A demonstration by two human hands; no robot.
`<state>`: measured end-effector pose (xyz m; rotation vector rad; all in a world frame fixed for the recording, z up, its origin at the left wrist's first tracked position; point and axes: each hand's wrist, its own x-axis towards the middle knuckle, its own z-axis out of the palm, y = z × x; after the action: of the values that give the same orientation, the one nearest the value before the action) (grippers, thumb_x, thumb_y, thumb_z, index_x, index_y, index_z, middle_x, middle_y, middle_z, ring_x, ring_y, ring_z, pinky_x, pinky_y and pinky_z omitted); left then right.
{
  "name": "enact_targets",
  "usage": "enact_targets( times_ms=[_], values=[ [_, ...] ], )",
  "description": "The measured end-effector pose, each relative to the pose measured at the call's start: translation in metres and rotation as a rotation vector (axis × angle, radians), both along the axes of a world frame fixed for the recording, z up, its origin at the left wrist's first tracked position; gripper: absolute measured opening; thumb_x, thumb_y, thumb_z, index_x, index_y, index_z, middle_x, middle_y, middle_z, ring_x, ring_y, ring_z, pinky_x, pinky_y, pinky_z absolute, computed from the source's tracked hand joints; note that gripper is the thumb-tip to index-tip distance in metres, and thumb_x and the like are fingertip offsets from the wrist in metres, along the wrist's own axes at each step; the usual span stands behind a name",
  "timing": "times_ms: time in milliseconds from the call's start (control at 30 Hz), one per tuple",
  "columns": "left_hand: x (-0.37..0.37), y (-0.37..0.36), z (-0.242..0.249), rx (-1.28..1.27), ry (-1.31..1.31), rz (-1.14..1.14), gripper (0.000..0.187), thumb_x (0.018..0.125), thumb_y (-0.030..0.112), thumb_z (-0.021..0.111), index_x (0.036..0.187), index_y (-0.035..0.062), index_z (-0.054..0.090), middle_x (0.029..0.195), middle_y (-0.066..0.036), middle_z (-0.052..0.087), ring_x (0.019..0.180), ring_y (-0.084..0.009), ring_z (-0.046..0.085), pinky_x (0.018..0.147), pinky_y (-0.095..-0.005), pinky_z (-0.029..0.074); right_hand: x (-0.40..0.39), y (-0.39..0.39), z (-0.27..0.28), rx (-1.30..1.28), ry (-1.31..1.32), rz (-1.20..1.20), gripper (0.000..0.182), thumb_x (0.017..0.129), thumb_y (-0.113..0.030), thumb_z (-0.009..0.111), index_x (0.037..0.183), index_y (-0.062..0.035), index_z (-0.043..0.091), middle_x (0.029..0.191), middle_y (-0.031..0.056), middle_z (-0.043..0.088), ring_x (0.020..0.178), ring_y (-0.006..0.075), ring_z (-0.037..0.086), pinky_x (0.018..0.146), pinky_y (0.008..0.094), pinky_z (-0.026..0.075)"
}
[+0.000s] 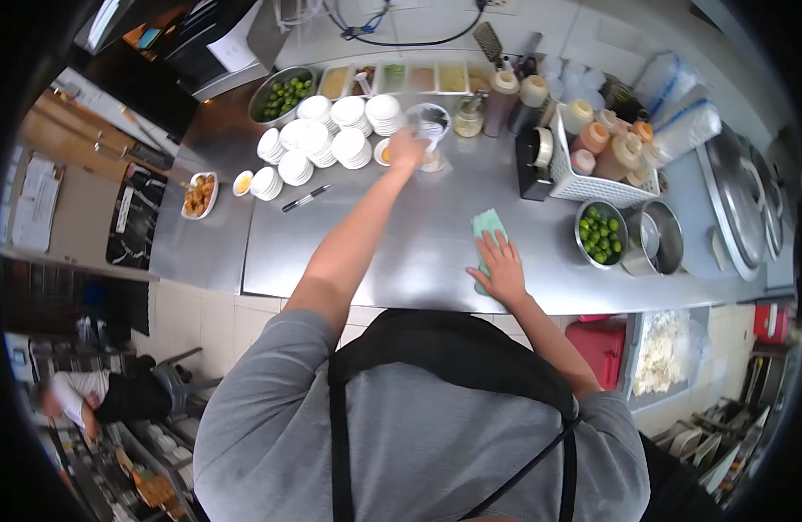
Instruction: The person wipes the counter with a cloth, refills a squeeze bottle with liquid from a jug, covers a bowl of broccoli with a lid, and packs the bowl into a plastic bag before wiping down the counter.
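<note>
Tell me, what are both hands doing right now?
Left hand gripping clear container by stacked white bowls. Right hand flat on green cloth. Counter between them bare.

Legible text: none. Papers (33, 202) pinned at the far left edge carry print too small and blurred to make out. Sheet (232, 48) on the dark machine at top left: marks, unreadable. Squeeze bottles (606, 143) in the white basket (592, 187) on the worktop (418, 244): no labels that can be read. Pen (305, 198): no lettering discernible.
</note>
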<state>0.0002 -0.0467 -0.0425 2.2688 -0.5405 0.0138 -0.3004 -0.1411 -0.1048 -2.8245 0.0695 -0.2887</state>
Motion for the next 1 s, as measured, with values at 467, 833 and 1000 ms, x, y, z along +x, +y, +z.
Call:
enact_targets(
  times_ms=[467, 833, 1000],
  values=[
    [0.009, 0.19, 0.007, -0.226, 0.178, 0.101, 0.023, 0.069, 0.008, 0.068, 0.088, -0.004, 0.061, 0.077, -0.008, 0.062, 0.06, -0.0127, 0.057, 0.046, -0.0246, 0.045, -0.002, -0.013, -0.032, -0.013, -0.059, -0.525, 0.073, 0.078, -0.051, 0.054, 0.131, -0.0049, 0.035, 0.138, 0.0176, 0.029, 0.128, 0.0372, 0.024, 0.102, 0.0508, 0.023],
    [-0.006, 0.227, 0.016, -0.077, -0.417, 0.245, 0.056, 0.07, 0.028, 0.072, 0.116, 0.0044, 0.05, 0.125, -0.019, 0.039, 0.117, -0.034, 0.036, 0.096, -0.0447, 0.03, 0.034, 0.085, -0.028, -0.02, -0.203, 0.025, 0.045, 0.079, -0.028, 0.057, 0.12, -0.0118, 0.049, 0.129, 0.0094, 0.043, 0.121, 0.0277, 0.037, 0.098, 0.0389, 0.032],
    [-0.029, 0.213, 0.037, -0.118, -0.393, 0.189, 0.049, 0.075, 0.021, 0.068, 0.117, 0.0064, 0.05, 0.134, -0.019, 0.029, 0.123, -0.0352, 0.028, 0.099, -0.0465, 0.026, -0.074, -0.022, -0.049, -0.105, -0.165, -0.607, 0.042, 0.077, -0.007, 0.044, 0.118, -0.0062, 0.049, 0.114, 0.0137, 0.054, 0.105, 0.0302, 0.049, 0.085, 0.0371, 0.042]
  ],
)
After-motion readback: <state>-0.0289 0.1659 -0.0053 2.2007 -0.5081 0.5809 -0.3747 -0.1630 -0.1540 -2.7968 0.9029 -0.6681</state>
